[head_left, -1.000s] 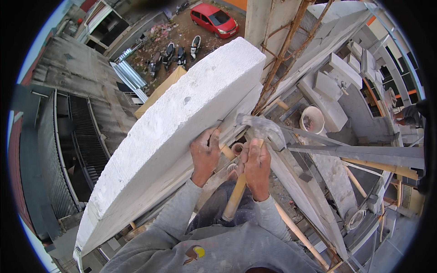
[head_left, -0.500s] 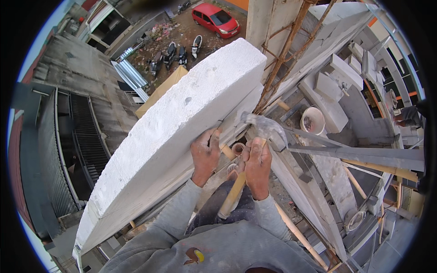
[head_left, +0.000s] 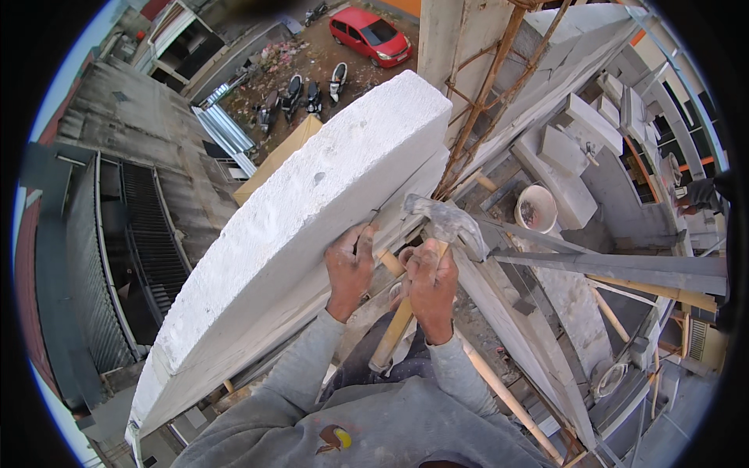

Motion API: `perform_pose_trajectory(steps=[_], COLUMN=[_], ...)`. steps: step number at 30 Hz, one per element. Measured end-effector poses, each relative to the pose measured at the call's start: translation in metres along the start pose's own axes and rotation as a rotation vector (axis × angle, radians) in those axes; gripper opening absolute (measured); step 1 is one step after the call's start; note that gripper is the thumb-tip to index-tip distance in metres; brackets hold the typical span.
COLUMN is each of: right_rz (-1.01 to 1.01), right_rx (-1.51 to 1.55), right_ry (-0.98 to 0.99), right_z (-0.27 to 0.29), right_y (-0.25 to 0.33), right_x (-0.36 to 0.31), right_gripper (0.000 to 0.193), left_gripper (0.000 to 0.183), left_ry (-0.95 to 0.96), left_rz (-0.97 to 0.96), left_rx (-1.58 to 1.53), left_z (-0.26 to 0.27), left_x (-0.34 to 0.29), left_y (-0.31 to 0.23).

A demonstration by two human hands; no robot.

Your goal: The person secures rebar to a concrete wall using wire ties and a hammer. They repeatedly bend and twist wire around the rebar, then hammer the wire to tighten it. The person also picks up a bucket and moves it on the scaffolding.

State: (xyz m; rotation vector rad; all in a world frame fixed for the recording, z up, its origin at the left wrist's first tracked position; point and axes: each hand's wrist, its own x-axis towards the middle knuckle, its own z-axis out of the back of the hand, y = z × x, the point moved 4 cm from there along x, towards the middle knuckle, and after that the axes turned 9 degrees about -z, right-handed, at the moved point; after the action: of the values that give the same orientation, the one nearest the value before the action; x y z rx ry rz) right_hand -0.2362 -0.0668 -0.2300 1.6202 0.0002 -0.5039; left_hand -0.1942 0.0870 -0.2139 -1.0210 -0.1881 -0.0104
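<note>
Where slab [head_left: 296,226] edge meets scaffold, hammer [head_left: 441,222] held: head up-left toward slab, wooden handle running down-left toward body. Right hand [head_left: 431,285] clamped round handle below head. Left hand [head_left: 349,269] fingers pinched against slab edge, contents unclear. Bucket [head_left: 536,207] beyond, right.

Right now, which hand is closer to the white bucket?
The right hand, gripping the hammer, sits nearer the white bucket up to its right. The left hand is farther left, against the white wall.

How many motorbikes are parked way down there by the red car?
4, maybe more hidden: motorbikes in a row on the ground left of the red car, the white one nearest it, the darkest farthest left.
</note>
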Motion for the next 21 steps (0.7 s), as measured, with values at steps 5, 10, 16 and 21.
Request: perform_pose_trajectory(steps=[5,10,16,21], right_rz=[-0.059,-0.025,-0.273,-0.915], right_rx=[0.026,-0.145,-0.045,0.780], right_ry=[0.044,0.090,0.037,-0.037], right_z=[-0.001,0.005,0.061,0.124], right_y=[0.007,-0.001,-0.046,-0.145], right_x=[-0.001,-0.004,-0.021,-0.019], right_gripper=[0.021,0.025,0.020,0.015], left_gripper=[0.023,0.024,0.033,0.046], left_ry=[-0.028,-0.016,0.157,0.292], left_rz=[-0.125,-0.112,-0.257,-0.447], left_rx=[-0.014,-0.069,0.327,0.421], left_z=[0.000,-0.002,0.027,0.115], left_x=[0.001,0.001,-0.009,-0.041], left_y=[0.002,0.008,-0.028,-0.100])
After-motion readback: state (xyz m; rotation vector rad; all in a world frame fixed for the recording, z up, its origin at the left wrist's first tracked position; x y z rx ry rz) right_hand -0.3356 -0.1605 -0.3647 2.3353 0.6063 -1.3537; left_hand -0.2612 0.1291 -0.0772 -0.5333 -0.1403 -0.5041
